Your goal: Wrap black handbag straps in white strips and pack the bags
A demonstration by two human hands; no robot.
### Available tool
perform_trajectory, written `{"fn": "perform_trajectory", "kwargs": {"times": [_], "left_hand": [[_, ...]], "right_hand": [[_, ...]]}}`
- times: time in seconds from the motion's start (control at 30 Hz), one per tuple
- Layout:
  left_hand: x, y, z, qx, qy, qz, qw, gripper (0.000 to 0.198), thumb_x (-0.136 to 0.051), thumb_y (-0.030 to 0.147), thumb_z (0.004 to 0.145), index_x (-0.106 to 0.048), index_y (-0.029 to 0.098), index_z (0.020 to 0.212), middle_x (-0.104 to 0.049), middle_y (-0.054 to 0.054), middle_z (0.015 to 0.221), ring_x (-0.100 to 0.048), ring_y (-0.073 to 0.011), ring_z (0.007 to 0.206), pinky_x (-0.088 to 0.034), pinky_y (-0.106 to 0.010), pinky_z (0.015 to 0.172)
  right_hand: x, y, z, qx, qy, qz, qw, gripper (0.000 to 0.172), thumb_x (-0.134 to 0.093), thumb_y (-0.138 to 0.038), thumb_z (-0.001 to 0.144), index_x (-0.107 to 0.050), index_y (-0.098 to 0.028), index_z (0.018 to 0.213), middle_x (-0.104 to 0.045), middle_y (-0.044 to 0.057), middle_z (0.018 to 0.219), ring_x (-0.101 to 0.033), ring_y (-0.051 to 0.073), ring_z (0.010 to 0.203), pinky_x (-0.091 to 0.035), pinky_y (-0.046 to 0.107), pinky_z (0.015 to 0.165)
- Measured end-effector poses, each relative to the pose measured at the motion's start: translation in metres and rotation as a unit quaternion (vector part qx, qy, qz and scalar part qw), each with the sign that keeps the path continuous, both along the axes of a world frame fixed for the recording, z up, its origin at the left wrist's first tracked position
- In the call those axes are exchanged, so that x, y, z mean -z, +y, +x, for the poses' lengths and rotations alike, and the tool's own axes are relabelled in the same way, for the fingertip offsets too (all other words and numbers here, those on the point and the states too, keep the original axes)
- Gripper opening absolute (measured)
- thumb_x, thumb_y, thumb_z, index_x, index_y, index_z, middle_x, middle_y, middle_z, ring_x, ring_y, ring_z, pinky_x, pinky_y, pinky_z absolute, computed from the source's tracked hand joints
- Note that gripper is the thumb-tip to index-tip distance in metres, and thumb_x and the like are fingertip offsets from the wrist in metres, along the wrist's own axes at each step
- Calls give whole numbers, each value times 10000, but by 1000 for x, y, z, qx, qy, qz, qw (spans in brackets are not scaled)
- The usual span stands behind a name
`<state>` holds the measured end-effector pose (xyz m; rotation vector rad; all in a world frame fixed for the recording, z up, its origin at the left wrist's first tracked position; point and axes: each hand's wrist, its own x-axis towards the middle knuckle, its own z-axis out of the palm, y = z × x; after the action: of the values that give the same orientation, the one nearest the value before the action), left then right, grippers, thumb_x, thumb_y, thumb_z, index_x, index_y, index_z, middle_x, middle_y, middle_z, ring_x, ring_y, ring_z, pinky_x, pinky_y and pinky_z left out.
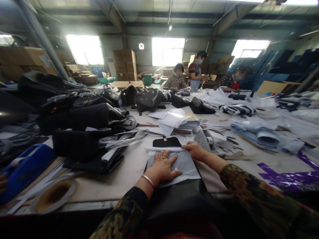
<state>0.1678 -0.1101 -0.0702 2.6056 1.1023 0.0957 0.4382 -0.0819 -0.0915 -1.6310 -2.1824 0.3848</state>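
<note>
A black bag (179,196) lies in front of me at the table's near edge, its flap (159,142) with a small gold clasp pointing away. Over the bag's middle is a thin grey-white sheet (186,164). My left hand (163,166) presses flat on this sheet with its fingers spread. Across the sheet's far edge runs a white rolled strip (163,149), just below the flap. The fingers of my right hand (196,151) are closed at the strip's right end. A bracelet circles my left wrist.
Black bags (87,119) are heaped on the left, near a blue tape dispenser (27,166) and a tape roll (71,196). Ahead lie stacked papers (174,121) and a grey dispenser (204,139). Purple plastic (286,176) is at right. Several people (175,81) work across the table.
</note>
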Motion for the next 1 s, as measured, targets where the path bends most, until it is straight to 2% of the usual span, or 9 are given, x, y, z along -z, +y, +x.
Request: {"fn": "perform_trajectory", "kwargs": {"times": [0.1,0.17,0.4,0.53,0.63,0.7,0.77,0.87,1.0], "left_hand": [[1,1,0,0,-3,-7,1000,880,-439,851,794,-403,367,1528,-159,-127,1679,-35,-437,1534,-83,-666,1180],[1,2,0,-1,-4,-16,1000,883,-452,852,785,-395,381,1529,-126,-132,1685,9,-450,1530,-89,-686,1166],[-2,-1,0,-14,-4,-14,1000,848,-498,822,784,-425,393,1511,-251,-127,1652,-154,-485,1501,-124,-700,1156],[-6,-1,0,-14,1,-15,1000,853,-488,831,785,-427,390,1512,-278,-134,1636,-179,-501,1489,-147,-705,1150],[-6,-2,0,-18,0,-17,1000,866,-495,830,781,-418,384,1520,-261,-134,1643,-179,-503,1489,-157,-700,1154],[-4,-1,0,-21,-1,-20,1000,892,-500,831,776,-410,359,1528,-249,-139,1649,-172,-491,1495,-146,-683,1170],[-2,-1,0,-23,0,-23,999,936,-491,842,771,-396,319,1542,-240,-152,1653,-161,-474,1505,-123,-669,1185],[2,-2,0,-22,-2,-17,1000,981,-491,849,764,-372,283,1556,-226,-163,1657,-130,-451,1519,-86,-665,1195],[3,-4,1,-31,-14,-1,999,1006,-501,861,745,-388,269,1550,-208,-150,1665,-40,-448,1530,-41,-671,1195]], "right_hand": [[0,1,5,-30,-2,-6,1000,369,-552,-103,856,-795,-225,1106,-701,96,993,-678,200,897,-516,290,890],[-2,3,5,-52,-1,-8,999,368,-538,-96,861,-794,-212,1098,-702,95,1015,-680,197,920,-515,285,896],[-26,18,3,-96,-32,-22,995,348,-573,-41,800,-810,-209,992,-741,81,991,-687,200,931,-520,301,895],[-40,20,-28,-82,-54,-3,995,309,-583,-91,839,-801,-224,1014,-726,93,1097,-649,236,1031,-475,342,966],[-34,12,-68,-76,-54,-8,996,278,-609,-122,847,-773,-225,1047,-709,84,1125,-647,215,987,-482,297,915],[-24,4,-92,-66,-52,-19,996,230,-624,-130,843,-755,-197,1020,-702,89,1069,-646,198,917,-495,271,856],[-13,-3,-107,-44,-47,-19,998,215,-566,-133,896,-724,-161,1039,-685,108,1057,-637,196,934,-491,270,867],[-5,-8,-113,-21,-36,-14,999,267,-459,-123,967,-681,-135,1114,-668,127,1091,-618,200,1028,-467,287,942],[-7,-10,-108,-18,-26,-13,999,292,-453,-136,980,-647,-122,1196,-671,149,1137,-614,219,1051,-450,319,979]]}}
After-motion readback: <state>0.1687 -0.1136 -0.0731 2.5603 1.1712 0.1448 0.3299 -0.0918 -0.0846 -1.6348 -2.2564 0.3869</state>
